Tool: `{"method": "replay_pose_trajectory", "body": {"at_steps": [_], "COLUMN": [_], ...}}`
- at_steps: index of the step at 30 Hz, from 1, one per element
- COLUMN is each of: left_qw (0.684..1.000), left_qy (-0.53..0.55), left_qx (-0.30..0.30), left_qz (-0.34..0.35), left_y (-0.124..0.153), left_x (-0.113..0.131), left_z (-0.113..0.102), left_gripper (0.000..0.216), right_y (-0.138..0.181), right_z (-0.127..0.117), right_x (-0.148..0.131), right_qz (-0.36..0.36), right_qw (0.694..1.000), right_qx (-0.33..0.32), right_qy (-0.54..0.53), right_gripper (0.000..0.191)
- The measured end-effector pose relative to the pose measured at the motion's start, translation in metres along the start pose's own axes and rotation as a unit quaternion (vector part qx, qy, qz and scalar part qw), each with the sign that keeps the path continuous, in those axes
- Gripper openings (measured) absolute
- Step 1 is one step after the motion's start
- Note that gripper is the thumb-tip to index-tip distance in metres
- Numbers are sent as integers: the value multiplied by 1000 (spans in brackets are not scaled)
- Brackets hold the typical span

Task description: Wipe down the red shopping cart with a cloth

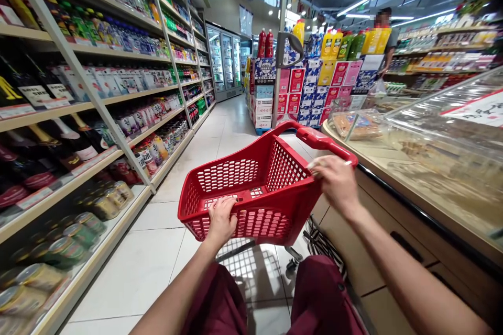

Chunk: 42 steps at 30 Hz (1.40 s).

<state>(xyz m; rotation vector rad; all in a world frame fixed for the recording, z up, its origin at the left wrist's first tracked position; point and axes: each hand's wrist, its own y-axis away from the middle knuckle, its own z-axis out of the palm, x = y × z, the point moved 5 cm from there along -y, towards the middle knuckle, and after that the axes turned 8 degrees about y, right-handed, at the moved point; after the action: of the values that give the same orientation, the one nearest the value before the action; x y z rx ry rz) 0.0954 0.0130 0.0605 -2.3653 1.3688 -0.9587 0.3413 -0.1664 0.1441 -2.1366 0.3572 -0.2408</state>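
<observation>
A red plastic shopping cart [255, 222] with perforated walls stands sideways in front of me, its handle [314, 138] on the right. My left hand [222, 218] is closed over the near rim of the basket, fingers hooked inside. At the rear corner, just below the handle, my right hand [337, 184] is closed on the cart's edge; its far fingers are partly hidden. Under the basket, a caster wheel [294, 266] and part of the grey metal frame show between my knees.
Drink shelves [129, 141] with bottles and cans line the left side. A display counter [401, 162] with clear covers stands close on the right. Stacked drink cartons [288, 94] are ahead, with a person [389, 42] behind them. Pale tiled floor [230, 120] runs towards glass-door fridges [223, 57].
</observation>
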Motion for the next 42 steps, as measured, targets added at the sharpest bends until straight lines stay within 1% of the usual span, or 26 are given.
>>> {"method": "replay_pose_trajectory", "body": {"at_steps": [2, 3, 4, 5, 8, 9, 10, 13, 14, 15, 17, 19, 20, 23, 24, 25, 26, 29, 30, 32, 34, 35, 36, 37, 39, 42], "left_qw": [1000, 1000, 1000, 1000, 1000, 1000, 1000, 1000, 1000, 1000, 1000, 1000, 1000, 1000, 1000, 1000, 1000, 1000, 999, 999, 995, 991, 989, 988, 991, 990], "left_qy": [2, 2, 3, 3, 2, 2, 2, 5, 7, 9, 11, 9, 8, 12, 14, 16, 16, 8, -1, -33, -69, -78, -80, -75, -56, -33], "left_qx": [5, 8, 10, 11, 10, 9, 8, 9, 10, 11, 9, 5, 2, -1, 0, 1, 1, -24, -34, -20, 30, 50, 61, 62, 48, 57], "left_qz": [-1, -3, -4, -5, -5, -5, -5, -8, -9, -9, -10, -10, -10, -8, -9, -10, -11, 12, 24, 7, -61, -93, -113, -119, -112, -122], "left_y": [0, 0, 0, 0, -1, -2, -2, -3, -3, -3, -2, -2, -1, 0, 0, 0, 0, 3, 6, 15, 28, 36, 43, 48, 54, 51], "left_x": [2, 3, 4, 4, 5, 5, 6, 6, 6, 6, 6, 6, 6, 6, 7, 7, 8, 5, 1, -17, -45, -59, -70, -79, -87, -78], "left_z": [1, 2, 2, 3, 3, 3, 3, 2, 2, 2, 2, 2, 3, 4, 5, 6, 7, 7, 5, -6, -22, -29, -34, -37, -40, -41], "left_gripper": [39, 40, 40, 40, 39, 39, 39, 38, 38, 38, 38, 38, 39, 40, 40, 40, 40, 44, 47, 50, 49, 49, 48, 48, 49, 50], "right_y": [1, 3, 6, 9, 18, 18, 17, 12, 12, 14, 19, 25, 27, 24, 24, 24, 24, 27, 26, 23, 19, 18, 18, 20, 25, 33], "right_z": [-10, -11, -9, -4, 12, 13, 12, 5, 7, 11, 24, 30, 30, 22, 22, 24, 28, 42, 44, 42, 37, 37, 39, 44, 59, 77], "right_x": [29, 33, 29, 17, -27, -32, -31, -15, -18, -28, -62, -86, -89, -75, -75, -81, -93, -136, -142, -134, -113, -109, -113, -125, -170, -238], "right_qz": [93, 113, 110, 80, -64, -81, -71, 54, 68, 56, -38, -95, -95, 8, 33, 37, 21, -85, -103, -89, -20, 8, 19, 15, -23, -53], "right_qw": [992, 988, 988, 993, 998, 996, 997, 998, 996, 997, 996, 988, 987, 994, 994, 995, 996, 993, 991, 993, 999, 999, 999, 998, 990, 968], "right_qx": [66, 82, 81, 61, -27, -39, -35, 38, 51, 52, 18, 1, 2, 58, 70, 71, 61, 3, -12, -33, -24, -21, -26, -40, -89, -136], "right_qy": [48, 62, 65, 55, -9, -20, -21, 12, 7, -11, -81, -122, -130, -89, -72, -63, -62, -83, -86, -76, -43, -34, -36, -51, -108, -205], "right_gripper": [27, 26, 26, 25, 30, 32, 32, 30, 30, 31, 32, 30, 29, 28, 27, 26, 26, 24, 24, 24, 24, 24, 26, 27, 34, 47]}}
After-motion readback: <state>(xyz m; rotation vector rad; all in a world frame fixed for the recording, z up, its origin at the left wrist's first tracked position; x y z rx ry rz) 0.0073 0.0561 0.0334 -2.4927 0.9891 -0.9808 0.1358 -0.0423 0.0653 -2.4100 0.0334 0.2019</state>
